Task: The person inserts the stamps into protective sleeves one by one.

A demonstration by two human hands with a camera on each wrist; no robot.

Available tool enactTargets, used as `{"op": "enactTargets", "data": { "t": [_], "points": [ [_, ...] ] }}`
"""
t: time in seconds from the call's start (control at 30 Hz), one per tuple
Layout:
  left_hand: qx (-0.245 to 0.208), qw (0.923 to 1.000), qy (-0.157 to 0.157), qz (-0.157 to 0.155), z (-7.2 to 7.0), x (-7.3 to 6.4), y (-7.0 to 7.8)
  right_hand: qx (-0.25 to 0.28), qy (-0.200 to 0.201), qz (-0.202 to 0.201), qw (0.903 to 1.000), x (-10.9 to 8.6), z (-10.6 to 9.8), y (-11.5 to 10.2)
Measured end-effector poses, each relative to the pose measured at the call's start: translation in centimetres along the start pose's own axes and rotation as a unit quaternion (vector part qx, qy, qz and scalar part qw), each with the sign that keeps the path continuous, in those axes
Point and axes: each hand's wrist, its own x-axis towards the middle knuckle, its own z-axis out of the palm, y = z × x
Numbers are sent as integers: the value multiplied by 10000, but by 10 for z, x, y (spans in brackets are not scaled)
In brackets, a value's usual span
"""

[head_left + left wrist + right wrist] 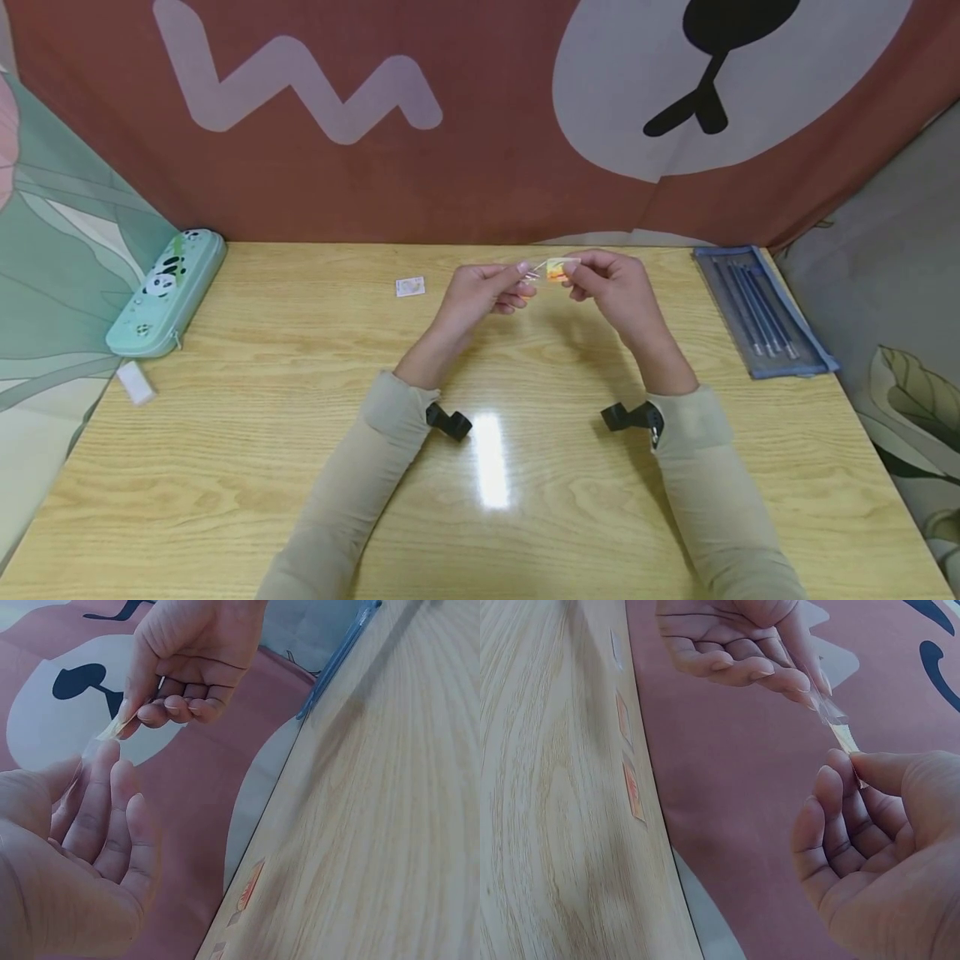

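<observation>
My right hand [618, 292] pinches a small yellow-orange stamp [557, 269] between thumb and forefinger, its toothed edge showing in the right wrist view. Facing it, my left hand [480, 287] holds a small clear plastic sleeve [831, 712] between thumb and fingers. The stamp's far end meets the sleeve's near end in the right wrist view, and both are held up above the table near its back edge. Farther left, a pale stamp [410, 287] lies flat on the wood. Two orange-toned pieces [632, 787] [622, 718] lie near the table edge in that wrist view.
A mint-green panda pencil case [168, 292] lies at the back left, with a white eraser-like block [136, 382] by it. At the back right is a blue-edged mesh pouch [765, 312] holding several pencils. A red printed cloth [480, 192] hangs behind the table [225, 467].
</observation>
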Motion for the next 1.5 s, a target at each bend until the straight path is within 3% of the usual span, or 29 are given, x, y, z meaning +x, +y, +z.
{"op": "enactTargets", "data": {
  "t": [0.6,0.9,1.5],
  "points": [
    [-7,9973,345,646,5,0,-2,19,-168,88,9998,-2,2,-2],
    [125,9962,374,778,6,0,-3,151,-294,143,9994,-2,-1,-3],
    [296,9940,592,867,5,-2,-1,-145,-388,181,9990,-1,-2,0]
  ]
}}
